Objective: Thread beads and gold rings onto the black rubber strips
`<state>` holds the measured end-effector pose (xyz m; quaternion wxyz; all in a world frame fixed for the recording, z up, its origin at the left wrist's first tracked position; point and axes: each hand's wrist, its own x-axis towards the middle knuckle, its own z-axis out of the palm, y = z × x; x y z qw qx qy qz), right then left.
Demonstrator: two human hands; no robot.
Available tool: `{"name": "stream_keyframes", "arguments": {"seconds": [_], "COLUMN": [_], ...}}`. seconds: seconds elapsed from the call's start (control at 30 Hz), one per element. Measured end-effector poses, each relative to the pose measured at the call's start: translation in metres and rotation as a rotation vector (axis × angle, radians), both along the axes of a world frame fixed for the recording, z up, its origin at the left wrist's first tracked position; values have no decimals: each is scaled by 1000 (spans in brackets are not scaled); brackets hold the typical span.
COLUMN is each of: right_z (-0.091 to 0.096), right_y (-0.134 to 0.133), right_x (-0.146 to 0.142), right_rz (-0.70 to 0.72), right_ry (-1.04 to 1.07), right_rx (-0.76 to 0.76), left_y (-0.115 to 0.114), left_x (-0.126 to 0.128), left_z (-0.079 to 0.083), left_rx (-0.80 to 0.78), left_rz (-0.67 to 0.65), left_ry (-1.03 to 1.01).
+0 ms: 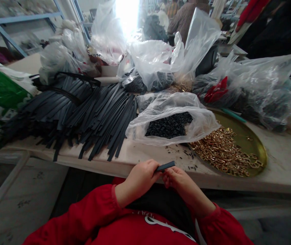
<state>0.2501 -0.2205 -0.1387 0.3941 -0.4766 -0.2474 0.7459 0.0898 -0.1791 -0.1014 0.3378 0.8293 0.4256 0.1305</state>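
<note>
Note table (285, 163) bearing heaped dark strips (104, 119) at left and round tray (248, 136) of gold-coloured pieces (222, 149) at right. Find left hand (141, 175) at the near edge with fingers grasping single strip (167, 165), beside right hand (180, 178); cannot tell latter's grip.

Ahead of the left hand (141, 173), a bare stretch of bench (132, 152) offers passage up to the open plastic bag (203, 119), whose loose rim stands in the way. Black strips (101, 120) block the left, their ends jutting frontward; scattered dark bits (192, 168) and a round tray (253, 141) crowd the right. Farther back, bulging plastic sacks (150, 56) appear to close the route, though glare obscures any gaps.
</note>
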Motion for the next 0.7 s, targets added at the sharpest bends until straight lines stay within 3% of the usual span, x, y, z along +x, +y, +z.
{"name": "stream_keyframes", "arguments": {"seconds": [0.13, 0.33, 0.5, 0.7], "right_z": [-10, 4, 9, 7], "right_y": [-3, 1, 5, 5], "right_x": [-1, 0, -5, -17], "right_rz": [-27, -241, -367, -446], "right_ry": [195, 334, 311, 127], "right_rx": [-143, -176, -155, -24], "left_y": [-4, 12, 12, 3], "left_x": [2, -13, -17, -9], "left_z": [-2, 17, 16, 10], "left_rx": [58, -141, -164, 26], "left_rz": [-58, 17, 33, 71], "left_ry": [104, -66, 34, 231]}}
